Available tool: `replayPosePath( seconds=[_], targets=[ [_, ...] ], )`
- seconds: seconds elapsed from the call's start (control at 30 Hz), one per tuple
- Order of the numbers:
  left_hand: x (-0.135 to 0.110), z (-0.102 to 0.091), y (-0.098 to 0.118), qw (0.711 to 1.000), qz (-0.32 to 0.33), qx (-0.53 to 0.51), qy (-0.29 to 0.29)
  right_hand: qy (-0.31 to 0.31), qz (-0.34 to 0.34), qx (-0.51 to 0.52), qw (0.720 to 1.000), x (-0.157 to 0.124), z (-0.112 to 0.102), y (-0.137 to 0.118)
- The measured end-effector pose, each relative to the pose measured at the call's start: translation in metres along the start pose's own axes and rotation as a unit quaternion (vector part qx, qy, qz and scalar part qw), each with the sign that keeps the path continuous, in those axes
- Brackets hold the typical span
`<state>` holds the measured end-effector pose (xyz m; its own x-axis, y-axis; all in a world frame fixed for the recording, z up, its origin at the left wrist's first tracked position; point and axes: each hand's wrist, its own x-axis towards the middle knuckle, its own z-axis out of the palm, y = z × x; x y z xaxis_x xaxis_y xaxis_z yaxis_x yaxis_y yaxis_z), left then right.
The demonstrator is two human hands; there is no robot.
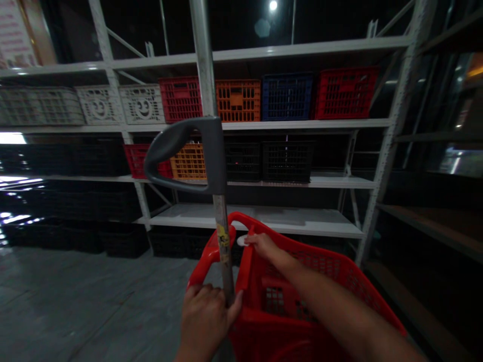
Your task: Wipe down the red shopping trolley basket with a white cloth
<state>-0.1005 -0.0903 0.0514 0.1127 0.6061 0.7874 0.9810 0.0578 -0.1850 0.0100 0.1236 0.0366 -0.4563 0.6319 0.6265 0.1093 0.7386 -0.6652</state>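
A red plastic shopping basket (320, 281) with a tall metal pull rod (222, 236) and a grey loop handle (181, 151) stands right in front of me. My left hand (207, 314) is wrapped around the lower part of the rod. My right hand (262, 245) reaches over the basket and pinches the red folded carry handle (241, 226) near a small white piece at its top. The basket's inside looks bare where it shows.
White metal shelving (264, 123) faces me, holding red, orange, blue, white and black crates (287, 96) on the upper two levels. The lowest board (264, 218) is bare. Black crates (75, 211) stack at the left. Darker shelves (433, 226) run along the right. Grey floor lies at the left.
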Motion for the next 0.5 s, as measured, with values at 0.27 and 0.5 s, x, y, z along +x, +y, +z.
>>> replayPosePath(
  seconds=[0.27, 0.5],
  targets=[
    [0.002, 0.0, 0.0, 1.0, -0.001, 0.007, -0.029, -0.149, -0.127, -0.023, 0.98, -0.071, 0.002, -0.033],
    [0.003, 0.009, -0.005, 0.999, -0.013, -0.013, -0.038, -0.122, -0.027, 0.041, 0.991, -0.1, -0.02, -0.072]
  ],
)
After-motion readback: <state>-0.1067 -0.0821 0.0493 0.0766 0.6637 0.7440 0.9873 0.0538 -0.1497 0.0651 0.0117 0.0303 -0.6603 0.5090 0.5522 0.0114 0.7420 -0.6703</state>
